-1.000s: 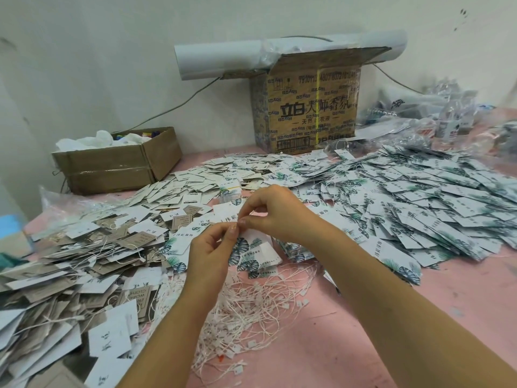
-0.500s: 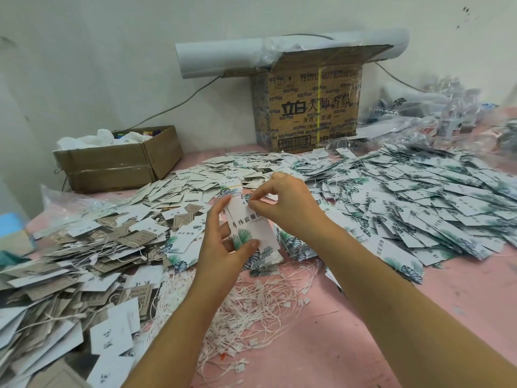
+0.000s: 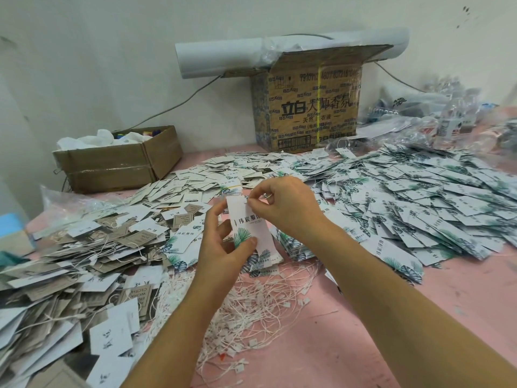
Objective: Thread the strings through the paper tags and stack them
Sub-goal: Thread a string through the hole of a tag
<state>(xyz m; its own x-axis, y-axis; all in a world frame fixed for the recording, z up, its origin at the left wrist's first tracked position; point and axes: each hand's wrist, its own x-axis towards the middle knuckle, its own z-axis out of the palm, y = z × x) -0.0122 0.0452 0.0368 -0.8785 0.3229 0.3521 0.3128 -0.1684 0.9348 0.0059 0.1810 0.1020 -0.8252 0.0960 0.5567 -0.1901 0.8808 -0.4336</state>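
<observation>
1. Standing in the air well in front of the printed carton (image 3: 307,107), one paper tag (image 3: 249,219) is held nearly upright between both hands, leaf print at its lower end.
2. Bare pink table (image 3: 363,331) shows only in front of the carton toward the near right, beside the right forearm. That patch is the one open stretch of surface.
3. A heap of leaf-print tags (image 3: 419,205) spreads from the carton's base forward and to its right. It runs off the right edge of the view, and its ragged near edge borders the bare patch.
4. Forward and left of the carton, grey and brown tags (image 3: 70,261) lie piled and pass out of view at the left and bottom edges.
5. Loose white strings (image 3: 251,309) lie tangled in front of the carton, under the hands and between the two heaps. Their near fringe trails onto the bare pink.
6. The left hand (image 3: 223,247) grips the tag, with the thumb pressed on its lower front and the fingers curled behind it.
7. The right hand (image 3: 285,205) has its fingers curled, and thumb and forefinger pinch the tag's top edge. Whether a string lies between them is too fine to tell.
8. A paper roll (image 3: 223,56) lies across the carton's top. An open brown box (image 3: 117,161) sits to the carton's left, and plastic bags (image 3: 447,119) lie to its right.
</observation>
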